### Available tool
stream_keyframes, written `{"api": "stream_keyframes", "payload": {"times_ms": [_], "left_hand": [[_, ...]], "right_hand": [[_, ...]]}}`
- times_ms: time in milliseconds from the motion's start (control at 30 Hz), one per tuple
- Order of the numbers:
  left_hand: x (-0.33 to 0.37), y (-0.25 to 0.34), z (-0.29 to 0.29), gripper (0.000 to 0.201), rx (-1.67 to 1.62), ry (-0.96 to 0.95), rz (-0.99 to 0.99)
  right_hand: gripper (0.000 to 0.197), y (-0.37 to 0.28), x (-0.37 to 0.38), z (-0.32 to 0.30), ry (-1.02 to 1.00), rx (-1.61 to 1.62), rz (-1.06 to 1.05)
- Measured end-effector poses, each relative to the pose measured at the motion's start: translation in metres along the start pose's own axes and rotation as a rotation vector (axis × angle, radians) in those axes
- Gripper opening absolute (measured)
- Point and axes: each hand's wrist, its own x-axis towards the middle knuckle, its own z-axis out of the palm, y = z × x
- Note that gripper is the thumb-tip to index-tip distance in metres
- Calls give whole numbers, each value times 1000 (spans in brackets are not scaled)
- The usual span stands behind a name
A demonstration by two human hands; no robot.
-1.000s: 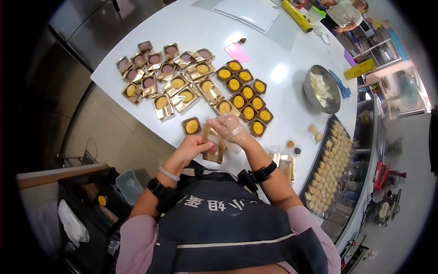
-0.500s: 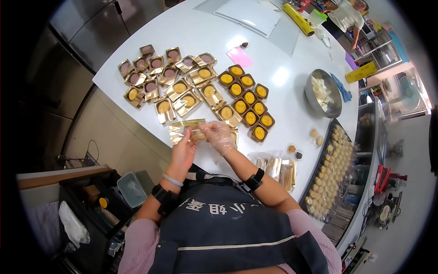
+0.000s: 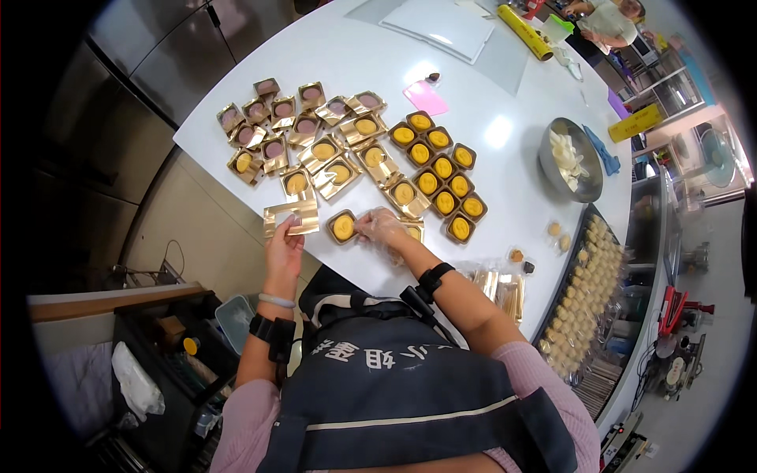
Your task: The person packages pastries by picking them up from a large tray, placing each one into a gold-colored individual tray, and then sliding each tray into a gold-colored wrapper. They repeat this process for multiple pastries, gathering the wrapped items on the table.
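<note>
My left hand [image 3: 285, 239] pinches a gold foil bag [image 3: 306, 217] near the table's front left edge. To its right, my right hand [image 3: 382, 226], in a clear plastic glove, grips the side of a small brown tray holding a yellow round pastry [image 3: 343, 227]. Behind my hands lie several gold-wrapped yellow pastries [image 3: 338, 173]. Another gold-wrapped pastry [image 3: 415, 231] shows partly behind my right wrist. Unwrapped yellow pastries in brown trays [image 3: 443, 167] stand grouped further right.
Gold-wrapped purple pastries [image 3: 274, 148] cover the far left. Flat gold bags [image 3: 511, 296] lie beside my right forearm. A steel bowl [image 3: 593, 191], a black tray of small pale balls [image 3: 544, 319] and a pink card [image 3: 426, 96] are on the table. Another person [image 3: 611, 27] stands far right.
My hands have come apart. The left has moved left with the gold bag, and the right now holds a trayed yellow pastry. The view has shifted slightly.
</note>
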Motion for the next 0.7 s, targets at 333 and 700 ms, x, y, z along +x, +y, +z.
{"api": "stream_keyframes", "payload": {"times_ms": [333, 700], "left_hand": [[3, -3, 58, 12, -19, -111, -78], [-23, -30, 109, 11, 173, -294, -46]], "right_hand": [[18, -50, -59, -47, 273, 183, -220], [16, -40, -116, -62, 568, 63, -259]]}}
